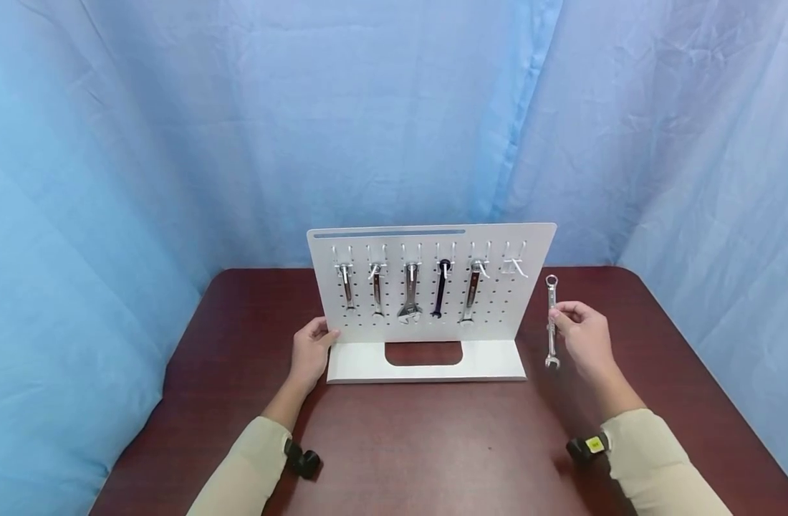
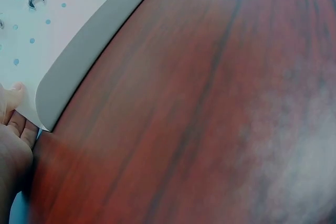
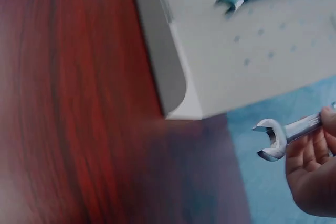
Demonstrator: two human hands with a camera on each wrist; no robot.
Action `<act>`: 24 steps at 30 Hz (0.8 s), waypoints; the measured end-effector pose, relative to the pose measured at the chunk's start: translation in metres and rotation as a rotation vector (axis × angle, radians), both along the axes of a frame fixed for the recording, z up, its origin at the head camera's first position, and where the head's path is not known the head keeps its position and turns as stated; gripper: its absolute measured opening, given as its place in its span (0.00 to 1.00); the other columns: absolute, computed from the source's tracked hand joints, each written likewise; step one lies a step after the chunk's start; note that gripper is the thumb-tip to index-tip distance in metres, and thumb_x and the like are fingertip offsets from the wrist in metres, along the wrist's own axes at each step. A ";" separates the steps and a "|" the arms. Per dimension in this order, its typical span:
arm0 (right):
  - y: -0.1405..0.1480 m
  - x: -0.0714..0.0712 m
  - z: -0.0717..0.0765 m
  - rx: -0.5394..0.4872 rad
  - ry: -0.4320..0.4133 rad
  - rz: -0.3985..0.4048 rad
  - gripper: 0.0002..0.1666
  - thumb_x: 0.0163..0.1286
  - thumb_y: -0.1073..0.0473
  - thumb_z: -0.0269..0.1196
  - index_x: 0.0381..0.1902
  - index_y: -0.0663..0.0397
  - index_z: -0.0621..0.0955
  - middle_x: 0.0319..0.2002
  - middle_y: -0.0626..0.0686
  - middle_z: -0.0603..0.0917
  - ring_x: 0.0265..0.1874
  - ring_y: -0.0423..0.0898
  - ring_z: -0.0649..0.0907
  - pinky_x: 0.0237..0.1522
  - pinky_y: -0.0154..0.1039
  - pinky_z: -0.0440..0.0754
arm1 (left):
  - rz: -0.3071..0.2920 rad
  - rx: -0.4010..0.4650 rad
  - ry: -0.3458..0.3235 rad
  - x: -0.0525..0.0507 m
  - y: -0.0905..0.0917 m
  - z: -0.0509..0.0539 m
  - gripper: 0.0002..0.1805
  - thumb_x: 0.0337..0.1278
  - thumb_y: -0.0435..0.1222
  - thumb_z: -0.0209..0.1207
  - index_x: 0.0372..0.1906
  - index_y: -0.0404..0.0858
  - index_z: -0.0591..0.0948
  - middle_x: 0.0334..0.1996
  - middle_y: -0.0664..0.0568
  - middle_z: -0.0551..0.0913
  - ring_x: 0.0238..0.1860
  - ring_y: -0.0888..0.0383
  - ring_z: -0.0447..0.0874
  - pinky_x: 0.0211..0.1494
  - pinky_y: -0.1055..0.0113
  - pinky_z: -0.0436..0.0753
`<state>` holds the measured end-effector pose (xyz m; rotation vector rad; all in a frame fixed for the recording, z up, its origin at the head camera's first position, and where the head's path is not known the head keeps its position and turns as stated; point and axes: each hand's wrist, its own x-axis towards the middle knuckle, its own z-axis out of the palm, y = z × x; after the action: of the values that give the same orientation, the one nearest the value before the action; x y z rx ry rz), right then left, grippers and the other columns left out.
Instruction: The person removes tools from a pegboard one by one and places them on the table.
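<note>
My right hand (image 1: 584,335) pinches a silver combination wrench (image 1: 551,322) upright, ring end up, beside the right edge of a white pegboard stand (image 1: 368,362). In the right wrist view the wrench's open jaw end (image 3: 278,142) points away from the fingers. My left hand (image 1: 311,351) grips the board's lower left edge, thumb on the front. From the board's hooks hang several wrenches, among them an adjustable wrench (image 1: 410,294), a black wrench (image 1: 440,289) and a silver wrench (image 1: 471,292). The rightmost hook (image 1: 515,266) carries nothing.
The stand rests on a dark red-brown table (image 1: 420,437). Its base has a cut-out slot in the middle. Light blue curtains (image 1: 368,115) surround the table at the back and sides. A small black camera is strapped to each wrist.
</note>
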<state>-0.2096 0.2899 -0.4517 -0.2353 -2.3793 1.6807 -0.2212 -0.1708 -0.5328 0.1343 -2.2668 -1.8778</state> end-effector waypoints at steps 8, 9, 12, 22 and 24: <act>0.014 -0.022 -0.029 0.255 -0.208 0.079 0.16 0.77 0.60 0.58 0.48 0.72 0.80 0.34 0.57 0.83 0.30 0.46 0.77 0.29 0.39 0.79 | 0.010 -0.001 -0.002 0.000 0.000 0.000 0.11 0.64 0.28 0.64 0.50 0.34 0.85 0.44 0.43 0.85 0.49 0.51 0.84 0.49 0.64 0.82; 0.014 -0.024 -0.032 0.288 -0.228 0.087 0.16 0.77 0.60 0.58 0.47 0.72 0.81 0.35 0.58 0.83 0.31 0.47 0.77 0.29 0.39 0.78 | 0.011 -0.001 0.001 0.000 0.000 0.000 0.11 0.64 0.28 0.64 0.50 0.33 0.85 0.44 0.43 0.85 0.49 0.51 0.84 0.49 0.64 0.82; 0.015 -0.029 -0.038 0.368 -0.279 0.111 0.15 0.76 0.60 0.58 0.44 0.71 0.83 0.38 0.62 0.83 0.33 0.51 0.78 0.29 0.40 0.76 | 0.011 0.001 0.004 0.000 0.001 -0.001 0.11 0.64 0.28 0.64 0.50 0.33 0.84 0.44 0.43 0.85 0.49 0.51 0.84 0.49 0.64 0.83; 0.012 -0.036 -0.055 0.515 -0.277 0.119 0.12 0.71 0.61 0.63 0.35 0.67 0.85 0.34 0.60 0.86 0.27 0.51 0.79 0.24 0.41 0.75 | 0.009 0.021 0.014 -0.001 0.001 -0.002 0.11 0.63 0.27 0.64 0.50 0.31 0.84 0.43 0.41 0.85 0.48 0.50 0.84 0.48 0.68 0.82; 0.010 -0.037 -0.055 0.548 -0.259 0.118 0.12 0.70 0.61 0.64 0.34 0.66 0.85 0.31 0.58 0.85 0.26 0.50 0.79 0.23 0.41 0.74 | 0.011 0.021 0.010 -0.001 0.000 -0.002 0.11 0.63 0.27 0.64 0.50 0.32 0.84 0.44 0.41 0.85 0.49 0.50 0.84 0.49 0.68 0.82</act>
<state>-0.2467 0.2995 -0.5070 -0.2306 -2.9847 1.0203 -0.2226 -0.1710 -0.5347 0.1396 -2.2359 -1.8924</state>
